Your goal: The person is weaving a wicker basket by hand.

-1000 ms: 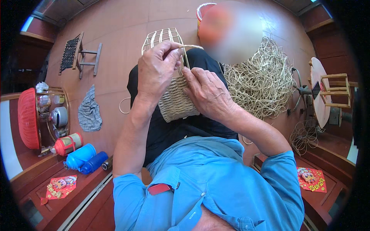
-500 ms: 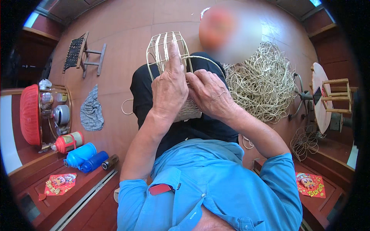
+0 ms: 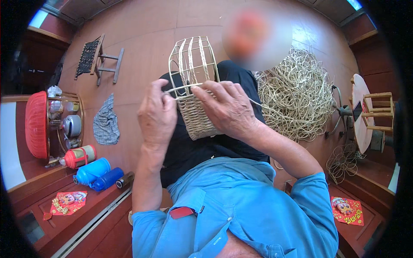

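Observation:
A part-woven basket [image 3: 195,114] rests on my lap, its lower wall tightly woven from pale cord. Bare frame rods and several pale twisted strands [image 3: 190,53] stand above the weave at its far end. My left hand [image 3: 157,118] is at the basket's left edge, fingers closed on a pale cord [image 3: 183,87] drawn across the frame just above the woven edge. My right hand [image 3: 228,105] lies over the basket's right side, thumb and fingers pinching the same cord; its palm hides part of the weave. From behind this hand the cord trails off to the right.
A big heap of loose cord [image 3: 297,99] lies on the floor at right, near a round-topped stand [image 3: 360,114]. At left are a low stool [image 3: 88,58], a crumpled cloth [image 3: 106,122], a rack with a red cover [image 3: 36,124] and several flasks [image 3: 92,170]. A blurred patch covers the far right.
My left hand has come down and left from the front of the frame to its left edge. My right hand has shifted left and lower over the weave. More of the woven wall shows.

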Motion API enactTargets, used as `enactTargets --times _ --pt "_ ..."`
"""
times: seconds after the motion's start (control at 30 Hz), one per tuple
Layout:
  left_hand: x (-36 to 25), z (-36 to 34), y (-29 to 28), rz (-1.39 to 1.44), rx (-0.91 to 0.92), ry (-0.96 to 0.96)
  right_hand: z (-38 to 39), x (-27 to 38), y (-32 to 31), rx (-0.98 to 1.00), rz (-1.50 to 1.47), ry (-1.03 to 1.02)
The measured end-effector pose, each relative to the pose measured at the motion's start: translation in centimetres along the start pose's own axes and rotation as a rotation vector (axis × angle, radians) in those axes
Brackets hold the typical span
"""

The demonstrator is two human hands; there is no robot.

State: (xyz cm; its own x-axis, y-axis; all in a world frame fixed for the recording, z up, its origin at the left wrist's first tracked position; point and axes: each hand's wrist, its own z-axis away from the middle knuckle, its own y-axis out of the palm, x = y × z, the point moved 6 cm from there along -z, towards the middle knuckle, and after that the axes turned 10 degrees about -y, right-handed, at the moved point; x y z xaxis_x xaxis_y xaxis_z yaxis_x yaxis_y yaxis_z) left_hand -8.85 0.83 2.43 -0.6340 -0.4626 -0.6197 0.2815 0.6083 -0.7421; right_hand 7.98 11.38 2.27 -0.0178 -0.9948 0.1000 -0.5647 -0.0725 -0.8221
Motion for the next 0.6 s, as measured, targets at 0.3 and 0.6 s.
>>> enactTargets --times 0.3,0.6 --pt "2.3 -8.7 -3.2 0.479 0.105 -0.358 0.2 2.1 1.2 0.160 0.096 -0.017" --pt "-3.4 -9.0 0.5 0.950 0.337 -0.164 -0.7 2.1 1.4 0.280 0.082 0.066"
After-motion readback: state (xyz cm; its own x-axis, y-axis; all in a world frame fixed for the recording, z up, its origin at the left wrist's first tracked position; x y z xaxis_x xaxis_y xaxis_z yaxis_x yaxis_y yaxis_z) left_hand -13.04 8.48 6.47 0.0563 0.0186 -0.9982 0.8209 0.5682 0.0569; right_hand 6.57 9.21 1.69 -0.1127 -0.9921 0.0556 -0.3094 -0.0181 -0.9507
